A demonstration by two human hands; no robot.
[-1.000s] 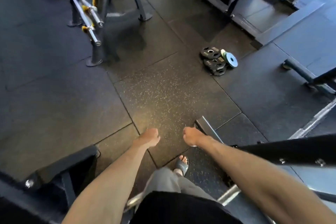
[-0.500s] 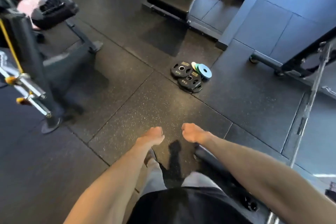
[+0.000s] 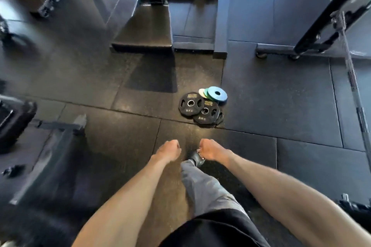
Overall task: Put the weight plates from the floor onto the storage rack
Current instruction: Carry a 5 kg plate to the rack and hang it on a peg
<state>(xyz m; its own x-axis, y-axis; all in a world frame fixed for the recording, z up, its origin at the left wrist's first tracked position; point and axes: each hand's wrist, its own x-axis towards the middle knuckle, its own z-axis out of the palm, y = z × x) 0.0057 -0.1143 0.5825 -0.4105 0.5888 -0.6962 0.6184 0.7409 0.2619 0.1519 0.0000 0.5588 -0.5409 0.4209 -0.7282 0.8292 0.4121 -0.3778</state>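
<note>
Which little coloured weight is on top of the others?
The blue plate. It lies over the green plate, which lies over the white plate. The black plates beside them are bigger.

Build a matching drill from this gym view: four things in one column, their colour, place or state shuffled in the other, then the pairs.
1. top small plate
2. leftmost 5 KG plate
3. right hand
4. barbell

A. black, with grip holes
B. along the right edge of the view
C. fingers curled, holding nothing
D. blue

Pairs: 1-D, 2-A, 3-C, 4-B
</note>
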